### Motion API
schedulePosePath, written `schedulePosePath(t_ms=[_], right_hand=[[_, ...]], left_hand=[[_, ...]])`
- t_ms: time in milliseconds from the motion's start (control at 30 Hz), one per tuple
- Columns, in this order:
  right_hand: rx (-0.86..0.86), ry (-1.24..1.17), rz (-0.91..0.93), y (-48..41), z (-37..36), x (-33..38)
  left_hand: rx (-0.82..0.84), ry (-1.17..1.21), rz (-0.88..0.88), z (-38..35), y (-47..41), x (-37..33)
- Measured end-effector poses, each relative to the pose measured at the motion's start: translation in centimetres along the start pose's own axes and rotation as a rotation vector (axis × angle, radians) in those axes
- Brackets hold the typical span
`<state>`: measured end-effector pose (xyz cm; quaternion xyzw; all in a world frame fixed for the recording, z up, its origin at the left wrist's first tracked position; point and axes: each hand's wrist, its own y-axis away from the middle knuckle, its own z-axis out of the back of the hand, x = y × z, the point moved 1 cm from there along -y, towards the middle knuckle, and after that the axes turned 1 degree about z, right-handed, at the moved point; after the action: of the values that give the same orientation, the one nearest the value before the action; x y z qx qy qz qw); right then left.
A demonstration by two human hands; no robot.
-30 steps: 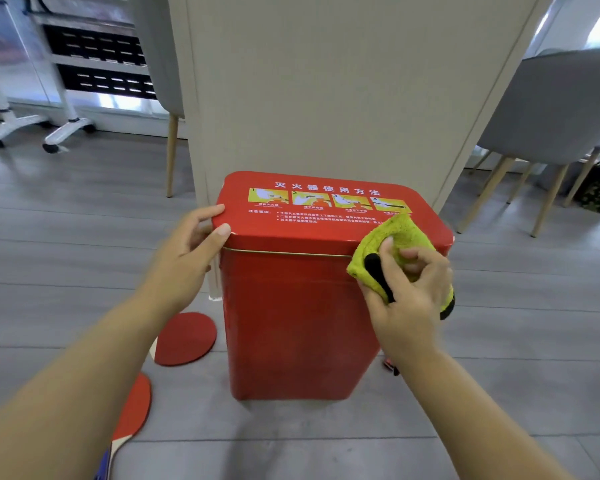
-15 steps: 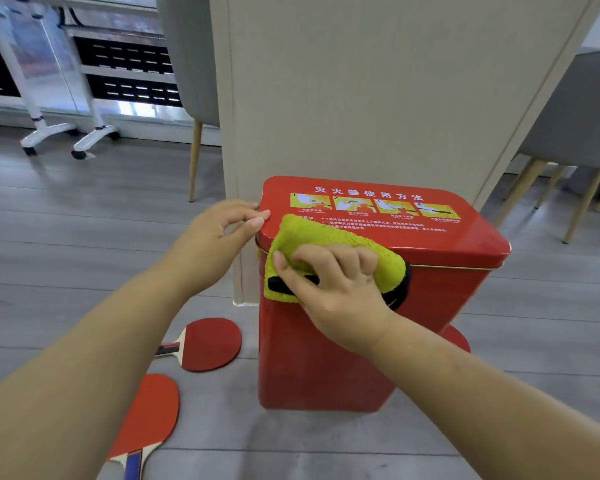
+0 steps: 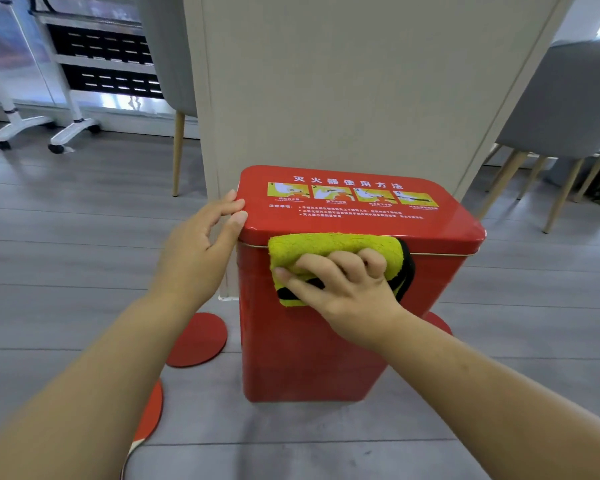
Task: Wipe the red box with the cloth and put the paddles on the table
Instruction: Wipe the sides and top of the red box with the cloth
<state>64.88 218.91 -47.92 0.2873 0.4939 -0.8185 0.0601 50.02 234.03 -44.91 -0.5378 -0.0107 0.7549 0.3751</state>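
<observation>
The red box [image 3: 309, 341] stands on the floor, its lid printed with yellow pictures. My left hand [image 3: 201, 247] holds the lid's front left corner between thumb and fingers. My right hand [image 3: 343, 289] grips a yellow-green cloth [image 3: 329, 247] with black trim, fingers curled over it, pressing it against the box's front just under the lid rim. One red paddle [image 3: 196, 339] lies on the floor left of the box. A second paddle [image 3: 151, 415] lies nearer me, partly hidden by my left arm. Behind the box's right side a third red paddle blade [image 3: 440, 323] peeks out.
A beige panel [image 3: 343, 81] rises directly behind the box. Grey chairs with wooden legs stand at the right [image 3: 568, 98] and back left [image 3: 167, 46]. A white wheeled stand [image 3: 32, 128] is far left. The floor [image 3: 66, 254] is grey planks.
My right hand has swept the cloth from the box's front right corner to the left, then back toward the middle of the front rim. My left hand stays on the lid's corner.
</observation>
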Motion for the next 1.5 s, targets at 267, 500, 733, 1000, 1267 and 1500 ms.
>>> schedulePosePath(t_ms=[267,500,733,1000,1267,1500], right_hand=[[-0.01,0.158,-0.296,5.8,2.7,-4.4],[-0.005,-0.138,-0.874,9.6,5.2,-6.6],[-0.06,-0.359,-1.076,8.8,4.8,-4.8],[-0.123,-0.353,-0.968,5.1,1.9,0.8],[-0.063,-0.369,-0.553,1.0,-1.1,5.8],[0.034,-0.269,-0.332,0.7,-3.0,7.6]], left_hand=[[-0.185,0.205,0.077,-2.3,1.8,-1.5],[-0.26,0.228,0.088,-3.3,2.2,-2.0],[-0.215,0.222,0.082,-3.1,2.0,-1.3],[-0.137,0.265,0.058,-2.0,2.1,-1.5],[-0.058,0.216,-0.009,-0.9,1.3,-0.4],[-0.026,0.231,-0.028,-0.9,1.2,-0.1]])
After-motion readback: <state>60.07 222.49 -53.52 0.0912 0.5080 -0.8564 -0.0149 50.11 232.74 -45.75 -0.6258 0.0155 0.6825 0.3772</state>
